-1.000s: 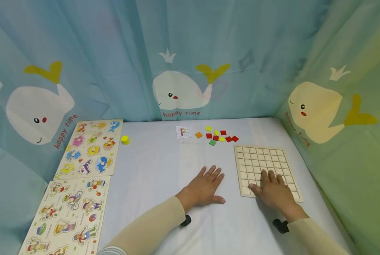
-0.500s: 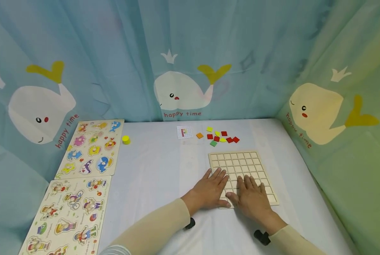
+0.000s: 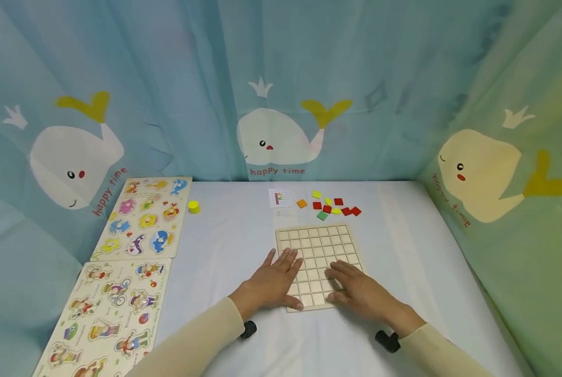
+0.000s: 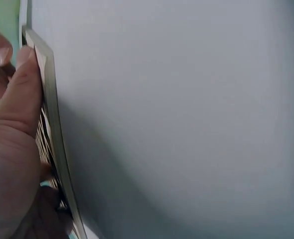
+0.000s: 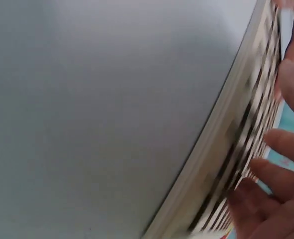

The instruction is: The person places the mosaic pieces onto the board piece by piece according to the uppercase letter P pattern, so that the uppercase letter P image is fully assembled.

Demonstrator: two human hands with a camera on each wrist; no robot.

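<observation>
A square wooden grid board [image 3: 318,245] lies flat on the white table in front of me, its cells bare. My left hand [image 3: 272,281] rests palm down at its left side, fingers extended over the left edge and thumb by the near corner. On the other side, my right hand [image 3: 364,294] touches the right part of the board with extended fingers and covers some cells. The left wrist view shows the thumb [image 4: 23,94] along the board's edge. In the right wrist view, blurred fingers [image 5: 281,179] are close over the grooves.
Beyond the board lie several small red, yellow, green and orange tiles [image 3: 327,209]. Left of them is a printed grid card [image 3: 286,201]. A yellow cylinder [image 3: 194,207] stands beside two picture puzzle boards [image 3: 179,246] at the left. Printed curtains [image 3: 182,125] enclose the table.
The grid board has slid left across the table with the right hand. The left hand has come onto its left side, then shifted left with it. The head view has turned slightly.
</observation>
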